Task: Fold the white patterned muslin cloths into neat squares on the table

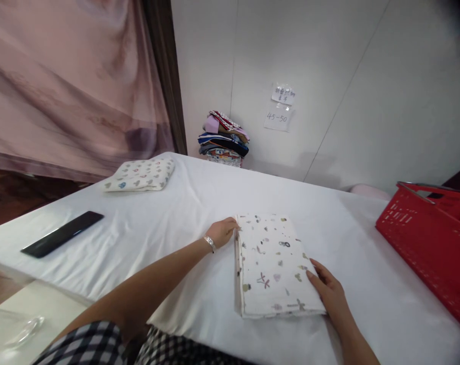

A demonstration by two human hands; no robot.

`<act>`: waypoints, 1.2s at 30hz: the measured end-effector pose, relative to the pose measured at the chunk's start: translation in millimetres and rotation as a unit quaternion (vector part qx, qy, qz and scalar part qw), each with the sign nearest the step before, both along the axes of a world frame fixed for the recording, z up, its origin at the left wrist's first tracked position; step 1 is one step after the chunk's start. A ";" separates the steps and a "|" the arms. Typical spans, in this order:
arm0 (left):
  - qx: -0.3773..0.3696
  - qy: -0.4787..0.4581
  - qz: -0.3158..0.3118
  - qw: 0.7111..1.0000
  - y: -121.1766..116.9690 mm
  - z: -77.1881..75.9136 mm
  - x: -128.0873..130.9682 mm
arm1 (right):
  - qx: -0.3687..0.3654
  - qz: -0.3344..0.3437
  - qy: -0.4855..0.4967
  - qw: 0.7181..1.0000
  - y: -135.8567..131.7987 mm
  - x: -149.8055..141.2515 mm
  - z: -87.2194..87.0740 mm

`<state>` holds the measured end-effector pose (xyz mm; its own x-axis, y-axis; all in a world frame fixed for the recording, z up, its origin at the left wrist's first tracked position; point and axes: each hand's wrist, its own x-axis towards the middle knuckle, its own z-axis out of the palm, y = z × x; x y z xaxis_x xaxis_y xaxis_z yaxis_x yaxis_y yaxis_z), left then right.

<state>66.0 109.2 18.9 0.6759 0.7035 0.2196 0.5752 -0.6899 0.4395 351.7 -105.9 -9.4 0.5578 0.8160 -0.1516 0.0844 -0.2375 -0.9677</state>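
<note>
A folded white cloth (273, 268) printed with small motifs lies flat on the white-covered table in front of me. My left hand (222, 231), with a silver bracelet at the wrist, pinches the cloth's far left corner between thumb and fingers. At the right edge, my right hand (326, 286) grips the cloth, thumb on top and the fingers partly hidden at the side. A second folded cloth (142, 175), with grey, red and blue prints, rests on the table's far left.
A black phone-like slab (62, 234) lies at the left of the table (199, 203). A red plastic basket (427, 243) stands on the right. Behind the table's far edge is a stack of folded clothes (224, 139) near the wall. Paper notes (277, 118) hang there.
</note>
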 end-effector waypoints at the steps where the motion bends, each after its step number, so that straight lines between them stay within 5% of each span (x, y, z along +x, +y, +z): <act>1: -0.015 -0.025 0.025 0.999 1.3 1.2 2.1 | 0.000 0.000 0.001 1.000 0.0 0.0 0.3; 6: -0.077 -0.063 0.164 0.981 16.0 12.3 19.6 | 0.002 -0.010 0.009 1.000 0.8 -1.3 2.3; 11: -0.170 0.000 0.242 0.955 32.7 15.4 37.9 | 0.012 -0.013 0.019 1.000 1.5 -2.1 2.4; 25: -0.212 0.015 0.297 0.931 48.2 -1.5 36.5 | 0.027 0.009 0.029 0.999 3.9 1.9 -1.5; 29: -0.067 -0.011 0.248 0.966 34.0 4.8 40.4 | 0.032 0.004 0.030 0.999 4.6 2.4 -3.5; 32: 0.071 -0.018 0.109 0.991 10.6 1.4 46.2 | 0.033 0.007 0.036 0.999 4.9 3.4 -4.6; 34: 0.077 0.012 0.021 0.997 -3.9 -7.4 48.3 | 0.035 0.005 0.036 0.999 5.2 4.3 -5.1; 36: 0.040 0.036 0.007 0.999 -12.4 -17.8 48.2 | 0.039 0.006 0.032 0.999 5.3 4.8 -5.2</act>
